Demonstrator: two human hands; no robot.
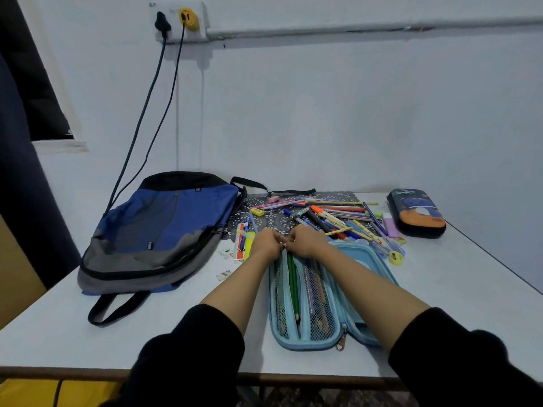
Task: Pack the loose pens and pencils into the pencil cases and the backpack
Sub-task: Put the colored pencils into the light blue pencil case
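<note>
Green pencil (pixel 293 284) in blue pencil case (pixel 363 257)

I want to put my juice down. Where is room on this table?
Bare white table lies right of the open light blue pencil case, in front of the dark pencil case, and at the near left corner before the blue and grey backpack. Crowded: the pile of loose pens between backpack and dark case.

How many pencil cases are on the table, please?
2: the open light-blue case in the near middle, and the closed dark case at the far right. The backpack could hide more.
</note>
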